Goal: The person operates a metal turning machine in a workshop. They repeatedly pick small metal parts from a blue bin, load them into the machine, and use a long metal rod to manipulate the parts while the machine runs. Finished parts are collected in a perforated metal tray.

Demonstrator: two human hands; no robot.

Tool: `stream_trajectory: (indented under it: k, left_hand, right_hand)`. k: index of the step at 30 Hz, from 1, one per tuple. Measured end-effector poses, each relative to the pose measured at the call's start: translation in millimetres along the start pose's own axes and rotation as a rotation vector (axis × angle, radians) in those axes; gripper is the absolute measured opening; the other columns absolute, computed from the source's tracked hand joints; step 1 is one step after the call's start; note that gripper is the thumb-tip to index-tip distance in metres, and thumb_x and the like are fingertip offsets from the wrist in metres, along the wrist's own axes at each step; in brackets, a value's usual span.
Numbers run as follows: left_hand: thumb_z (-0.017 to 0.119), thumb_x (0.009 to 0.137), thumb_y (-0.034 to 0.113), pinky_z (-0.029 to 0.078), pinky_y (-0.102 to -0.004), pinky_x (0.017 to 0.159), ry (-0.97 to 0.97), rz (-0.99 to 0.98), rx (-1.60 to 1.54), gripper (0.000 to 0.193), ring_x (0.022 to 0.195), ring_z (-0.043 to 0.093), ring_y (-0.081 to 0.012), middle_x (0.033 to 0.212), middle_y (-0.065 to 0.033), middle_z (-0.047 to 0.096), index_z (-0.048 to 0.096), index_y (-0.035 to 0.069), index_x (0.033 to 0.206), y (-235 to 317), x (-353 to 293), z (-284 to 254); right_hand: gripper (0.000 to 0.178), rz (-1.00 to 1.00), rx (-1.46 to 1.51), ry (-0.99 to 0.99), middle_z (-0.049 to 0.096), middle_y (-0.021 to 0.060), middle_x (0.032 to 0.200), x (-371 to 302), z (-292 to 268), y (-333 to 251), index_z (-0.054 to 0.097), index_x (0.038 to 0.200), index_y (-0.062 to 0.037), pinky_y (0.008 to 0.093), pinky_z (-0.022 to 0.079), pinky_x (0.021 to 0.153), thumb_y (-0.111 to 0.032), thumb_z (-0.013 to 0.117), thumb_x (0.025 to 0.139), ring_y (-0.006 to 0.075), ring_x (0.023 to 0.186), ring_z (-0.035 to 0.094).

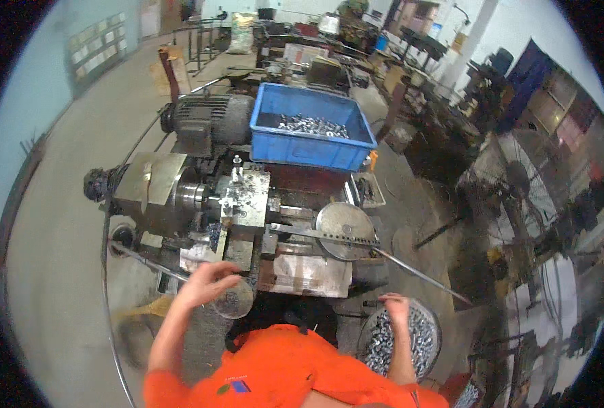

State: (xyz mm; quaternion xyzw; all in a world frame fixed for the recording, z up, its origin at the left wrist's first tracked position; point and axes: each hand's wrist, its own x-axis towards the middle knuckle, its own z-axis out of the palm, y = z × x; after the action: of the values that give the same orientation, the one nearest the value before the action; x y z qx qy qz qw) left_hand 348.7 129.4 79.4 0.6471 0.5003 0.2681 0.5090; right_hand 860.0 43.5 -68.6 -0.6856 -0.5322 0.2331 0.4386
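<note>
My left hand (210, 282) is just in front of the lathe, beside a round handwheel (234, 300) and the end of a long metal lever (149, 261). Its fingers reach to the right, slightly bent and apart, with nothing seen between them. My right hand (395, 309) hovers at the upper edge of a round tub (438, 333) heaped with small shiny metal parts (410, 343). The fingers there are drawn together; whatever they may hold is too small to make out. Ahead stands the lathe, with its chuck (192, 196) and tool block (251, 197).
A blue crate (308, 151) partly filled with metal parts sits behind the lathe, next to a grey motor (213, 119). A round plate (344, 228) and a drilled bar lie right of the tool block. A long rod (424, 275) slants out rightward. A fan (512, 183) stands far right.
</note>
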Motion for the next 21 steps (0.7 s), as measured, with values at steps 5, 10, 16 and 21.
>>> stream_trajectory:
  k: [5, 10, 16, 21]
  left_hand:
    - [0.048, 0.093, 0.031, 0.048, -0.0258, 0.065, -0.217, 0.026, -0.26, 0.036, 0.072, 0.063, -0.0143, 0.08, -0.0084, 0.065, 0.061, -0.003, 0.095, -7.3, 60.7, 70.4]
    - [0.046, 0.093, 0.034, 0.048, -0.027, 0.061, -0.299, -0.061, -0.907, 0.038, 0.071, 0.063, -0.0182, 0.079, -0.0114, 0.064, 0.06, -0.002, 0.094, -6.2, 56.4, 92.1]
    - [0.058, 0.086, 0.037, 0.047, -0.0266, 0.056, -0.067, 0.004, -0.282, 0.038, 0.062, 0.06, -0.0144, 0.067, -0.0071, 0.062, 0.062, -0.001, 0.082, -4.7, 37.9, 67.8]
    - [0.064, 0.081, 0.039, 0.045, -0.0277, 0.049, -0.06, 0.026, 0.028, 0.04, 0.053, 0.056, -0.0106, 0.059, -0.0047, 0.059, 0.062, 0.0, 0.073, 0.0, 36.1, 55.8]
  right_hand:
    - [0.044, -0.447, 0.113, -0.328, 0.059, 0.0156, 0.108, 8.6, 100.7, -167.1, 0.071, 0.09, -0.0085, 0.0314, 0.044, 0.084, -0.002, 0.054, 0.05, 0.0276, 0.1, 0.057]
    - [0.04, -0.755, 0.212, -0.337, 0.053, 0.0204, 0.113, 8.9, 157.0, -240.8, 0.066, 0.096, -0.0068, 0.0344, 0.045, 0.088, -0.004, 0.06, 0.057, 0.0314, 0.102, 0.056]
    - [0.038, -0.753, 0.071, -0.589, 0.05, 0.0196, 0.116, 7.3, 159.9, -247.4, 0.066, 0.095, -0.0074, 0.0382, 0.044, 0.088, -0.01, 0.061, 0.058, 0.0351, 0.103, 0.053]
    - [0.041, -0.803, -0.01, -0.744, 0.05, 0.019, 0.116, 11.1, 158.6, -257.9, 0.065, 0.097, -0.0076, 0.0392, 0.043, 0.089, -0.013, 0.061, 0.057, 0.036, 0.105, 0.05]
